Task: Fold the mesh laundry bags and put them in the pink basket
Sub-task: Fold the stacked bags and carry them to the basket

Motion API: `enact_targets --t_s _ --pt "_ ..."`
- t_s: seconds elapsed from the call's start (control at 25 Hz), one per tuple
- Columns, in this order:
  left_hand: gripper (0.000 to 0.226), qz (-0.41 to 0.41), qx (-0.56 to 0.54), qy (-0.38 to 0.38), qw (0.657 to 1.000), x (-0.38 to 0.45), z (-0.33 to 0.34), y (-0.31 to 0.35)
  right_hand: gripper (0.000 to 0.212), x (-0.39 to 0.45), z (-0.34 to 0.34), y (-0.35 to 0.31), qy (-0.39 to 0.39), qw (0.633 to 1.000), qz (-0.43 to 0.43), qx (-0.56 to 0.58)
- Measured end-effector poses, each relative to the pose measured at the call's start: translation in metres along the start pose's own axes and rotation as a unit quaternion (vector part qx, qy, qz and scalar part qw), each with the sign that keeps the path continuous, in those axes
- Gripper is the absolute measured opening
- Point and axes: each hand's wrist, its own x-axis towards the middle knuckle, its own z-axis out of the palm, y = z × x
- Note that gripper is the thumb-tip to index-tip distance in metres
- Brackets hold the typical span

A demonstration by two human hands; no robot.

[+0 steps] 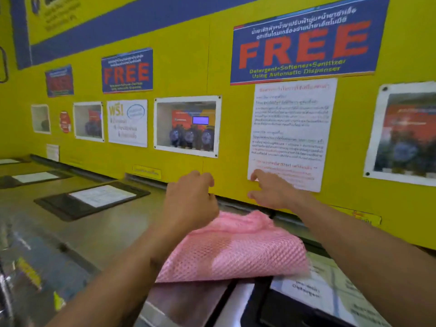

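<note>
Neither hand grips: left hand point(191, 197) is loosely curled w/ nothing in it, right hand point(271, 190) spread, both hovering over the far edge of the pink mesh bag point(233, 251). Bag lies folded on the machine top point(101, 230) below both wrists, long axis left-right, hands abt equally near. Yellow wall point(212, 180) sits just behind; pink basket not in view.

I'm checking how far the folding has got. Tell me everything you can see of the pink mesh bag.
The pink mesh bag is an open-weave net fabric, lying in loose folded layers on the metal counter by the yellow wall. Its near edge overhangs a dark panel, casting a shadow. The far end is bunched. The left hand is over that end; contact is unclear. The right hand hovers beyond it.
</note>
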Motion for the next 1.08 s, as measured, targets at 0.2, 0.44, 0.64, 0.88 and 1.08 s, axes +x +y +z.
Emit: enact_targets --t_s 0.2,0.44,0.64,0.88,1.08 --pt "0.078 -0.086 0.074 -0.245 0.963 -0.041 0.060 -0.007 0.036 -0.006 0.038 -0.014 -0.079 0.993 -0.084 -0.023" --pt "0.097 -0.057 0.028 -0.331 0.942 -0.044 0.068 -0.043 0.042 0.030 0.059 -0.028 -0.114 0.977 -0.017 -0.180" --pt "0.098 0.032 -0.105 -0.373 0.921 -0.027 0.039 -0.095 0.040 0.037 0.062 -0.039 -0.129 0.989 -0.010 -0.068" --pt "0.019 0.002 -0.173 -0.006 0.985 -0.034 0.020 -0.126 0.046 -0.020 0.056 -0.046 -0.163 0.982 0.000 0.091" --pt "0.011 -0.100 -0.173 0.009 0.980 -0.081 -0.002 -0.122 0.079 -0.068 0.040 -0.052 -0.225 0.974 0.031 0.008"
